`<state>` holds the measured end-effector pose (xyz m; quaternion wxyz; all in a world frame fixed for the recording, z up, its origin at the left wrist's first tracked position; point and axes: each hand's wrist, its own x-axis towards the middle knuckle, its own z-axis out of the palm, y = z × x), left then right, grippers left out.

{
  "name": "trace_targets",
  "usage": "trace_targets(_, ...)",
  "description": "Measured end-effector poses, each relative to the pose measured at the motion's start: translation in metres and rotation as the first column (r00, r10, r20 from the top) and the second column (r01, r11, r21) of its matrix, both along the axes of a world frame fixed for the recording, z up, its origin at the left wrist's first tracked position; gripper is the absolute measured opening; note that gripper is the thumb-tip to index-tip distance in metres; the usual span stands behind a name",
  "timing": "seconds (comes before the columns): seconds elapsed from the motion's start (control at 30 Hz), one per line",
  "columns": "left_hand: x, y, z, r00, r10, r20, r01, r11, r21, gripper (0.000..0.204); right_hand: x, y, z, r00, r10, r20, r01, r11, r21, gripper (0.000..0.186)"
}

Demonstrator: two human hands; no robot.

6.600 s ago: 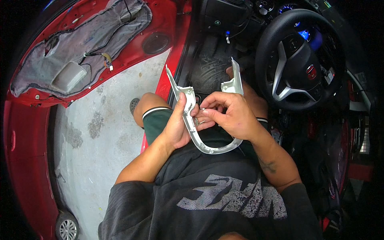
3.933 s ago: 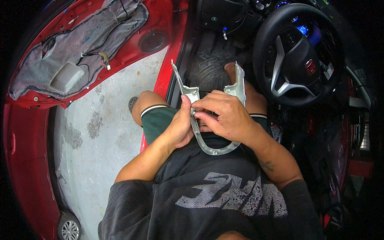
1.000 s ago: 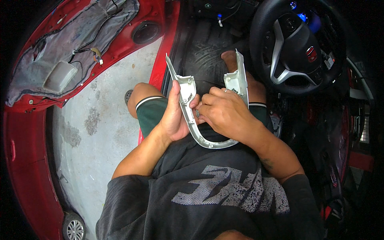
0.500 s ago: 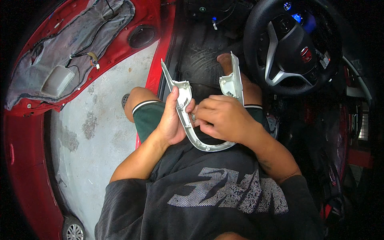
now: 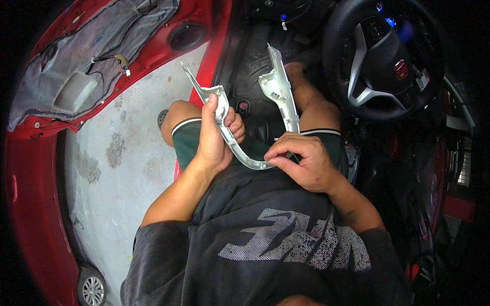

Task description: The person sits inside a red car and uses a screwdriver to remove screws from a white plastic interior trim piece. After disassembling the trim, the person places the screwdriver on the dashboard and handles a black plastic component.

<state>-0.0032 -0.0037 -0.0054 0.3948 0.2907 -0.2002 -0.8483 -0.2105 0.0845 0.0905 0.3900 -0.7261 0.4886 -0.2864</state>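
Note:
Above my lap is a U-shaped plastic trim piece [image 5: 281,91], pale silver-grey, with its two arms pointing away from me. Ribs and small clip mounts show on the face turned up. My left hand [image 5: 217,133] is wrapped round its left arm, thumb lying along the upper part. At the lower right of the curve, my right hand [image 5: 302,162] is closed with thumb and fingertips together on the trim, covering part of it. Whether those fingertips also hold something small cannot be seen.
A black steering wheel [image 5: 380,61] with silver spokes stands at the upper right. On the left, the red car door [image 5: 33,188] hangs open, its inner panel off and wiring [image 5: 122,62] exposed. The red door sill [image 5: 203,81] runs beside my left leg.
My right hand has moved from the inside of the left arm to the lower right of the curve. The trim has shifted away from me and a little left, tilting slightly.

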Motion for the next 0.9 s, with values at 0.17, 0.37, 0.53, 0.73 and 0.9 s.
trace_targets(0.17, -0.004, 0.001, -0.003, 1.000, 0.031, 0.000, -0.031, 0.999, -0.038, 0.072, -0.004, 0.008, -0.009, 0.999, -0.001, -0.051, -0.004, 0.996, -0.093, 0.011)
trace_targets(0.37, -0.004, 0.001, 0.002, 0.999, 0.037, 0.010, -0.037, 0.998, -0.050, 0.072, 0.001, 0.012, -0.012, 0.999, -0.013, -0.047, 0.006, 0.990, -0.141, 0.015)
trace_targets(0.53, -0.002, 0.001, 0.003, 0.999, 0.047, -0.013, -0.047, 0.998, -0.038, 0.072, 0.004, 0.012, -0.016, 0.993, 0.032, -0.116, -0.070, 0.940, -0.334, 0.020)
trace_targets(0.73, -0.002, 0.001, 0.002, 0.998, 0.055, -0.016, -0.056, 0.997, -0.051, 0.071, 0.004, 0.013, -0.017, 0.981, 0.094, -0.169, -0.159, 0.890, -0.427, 0.028)
trace_targets(0.9, -0.001, 0.002, 0.005, 0.999, 0.054, -0.005, -0.054, 0.995, -0.087, 0.070, 0.007, 0.016, -0.015, 0.984, 0.061, -0.170, -0.127, 0.902, -0.413, 0.024)
